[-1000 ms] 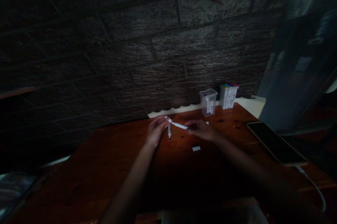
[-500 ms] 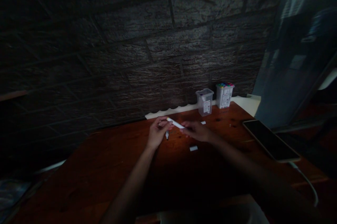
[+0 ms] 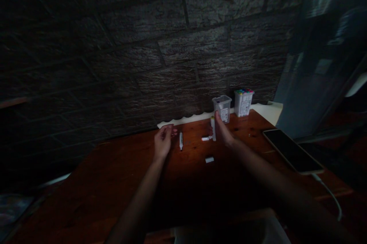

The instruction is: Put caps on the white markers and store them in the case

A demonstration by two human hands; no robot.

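Observation:
My right hand point(image 3: 224, 131) holds a white marker point(image 3: 213, 129) with a yellow end, nearly upright, in front of the clear plastic container point(image 3: 226, 103). My left hand point(image 3: 163, 140) hovers over the table with loosely curled fingers, and nothing shows in it. Just right of it, a white marker with a dark tip point(image 3: 181, 141) lies on the wood. A short white piece with a reddish end point(image 3: 205, 139) rests by the held marker's lower end. Nearer to me lies a small white piece like a cap point(image 3: 209, 159).
A second container point(image 3: 243, 104), packed with colour-ended markers, stands right of the clear one, against a pale wavy-edged strip point(image 3: 192, 119). A phone point(image 3: 292, 151) with a white cable point(image 3: 329, 192) lies on the right of the wooden table point(image 3: 114, 171). Behind rises a dark brick wall point(image 3: 172, 64).
My right hand has carried the marker right toward the clear container and turned it from slanted to nearly upright. My left hand has let go of it and moved slightly left.

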